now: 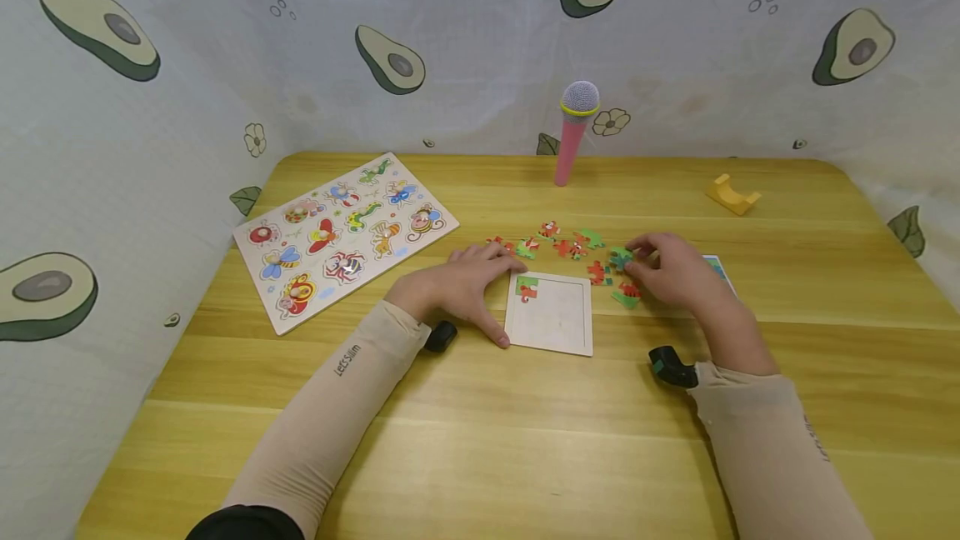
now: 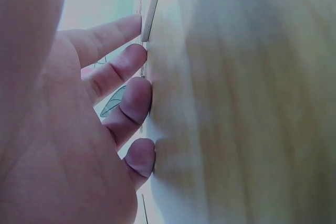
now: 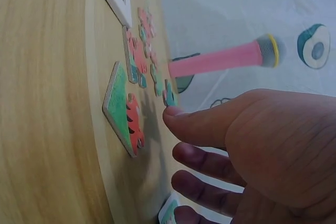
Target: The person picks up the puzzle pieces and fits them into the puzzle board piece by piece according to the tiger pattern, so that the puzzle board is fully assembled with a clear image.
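A white square puzzle tray [image 1: 552, 319] lies on the table with one green-and-red piece [image 1: 528, 288] in its upper left corner. My left hand [image 1: 459, 286] spans the tray's left side, thumb at the lower corner and index finger at the upper one. In the left wrist view its fingers [image 2: 137, 100] rest on the wood, fairly straight. My right hand [image 1: 671, 272] pinches a green-blue jigsaw piece [image 1: 619, 257] between thumb and index finger; the index finger is hidden in the right wrist view. Beside it lies a green-and-red edge piece [image 3: 126, 111].
Several loose jigsaw pieces [image 1: 562, 248] lie beyond the tray. An insect picture board [image 1: 345, 240] lies at left. A pink toy microphone [image 1: 572, 140] stands at the back, a yellow curved block [image 1: 733, 195] back right. A blue-white card [image 1: 718, 267] is partly under my right arm.
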Available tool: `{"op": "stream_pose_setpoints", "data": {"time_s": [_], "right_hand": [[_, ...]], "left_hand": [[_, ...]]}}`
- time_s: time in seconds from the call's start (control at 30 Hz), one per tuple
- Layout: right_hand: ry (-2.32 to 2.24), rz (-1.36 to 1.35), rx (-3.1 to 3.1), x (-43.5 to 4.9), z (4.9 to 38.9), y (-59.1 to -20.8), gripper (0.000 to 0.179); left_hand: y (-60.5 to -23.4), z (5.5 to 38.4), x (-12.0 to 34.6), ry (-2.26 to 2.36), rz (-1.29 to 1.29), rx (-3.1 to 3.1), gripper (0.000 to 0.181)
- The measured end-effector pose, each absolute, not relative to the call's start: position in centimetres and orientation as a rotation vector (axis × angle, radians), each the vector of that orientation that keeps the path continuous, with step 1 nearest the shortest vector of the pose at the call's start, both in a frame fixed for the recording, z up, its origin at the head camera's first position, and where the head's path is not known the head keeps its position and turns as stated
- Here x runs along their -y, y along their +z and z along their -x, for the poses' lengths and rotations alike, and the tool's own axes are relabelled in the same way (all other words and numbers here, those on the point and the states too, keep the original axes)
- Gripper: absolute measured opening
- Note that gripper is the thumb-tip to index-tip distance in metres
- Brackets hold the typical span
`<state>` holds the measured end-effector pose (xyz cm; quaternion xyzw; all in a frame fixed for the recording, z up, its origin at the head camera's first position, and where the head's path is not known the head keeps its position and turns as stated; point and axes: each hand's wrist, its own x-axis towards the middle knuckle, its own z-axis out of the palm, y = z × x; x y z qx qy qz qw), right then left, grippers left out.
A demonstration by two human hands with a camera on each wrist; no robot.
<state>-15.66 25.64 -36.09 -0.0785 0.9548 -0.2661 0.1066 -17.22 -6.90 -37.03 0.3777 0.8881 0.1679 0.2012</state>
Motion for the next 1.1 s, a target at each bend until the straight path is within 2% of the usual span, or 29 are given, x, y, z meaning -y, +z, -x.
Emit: {"op": "stream_pose_setpoints", "data": {"time_s": [0.5, 0.87, 1.1], "right_hand": [[-0.778, 0.250, -2.776, -25.1, 15.6, -35.2, 0.049], [-0.663, 0.392, -2.823, -22.6, 16.3, -35.9, 0.043], [-0.598, 0.440, -2.813, -20.5, 18.1, -35.5, 0.038]], "left_hand": [[-37.1, 17.3, 7.0, 0.463, -1.056, -2.477, 0.107], [-37.5, 17.3, 7.1, 0.481, -1.052, -2.476, 0.107], [-37.4, 17.4, 7.1, 0.484, -1.055, -2.482, 0.106]]}}
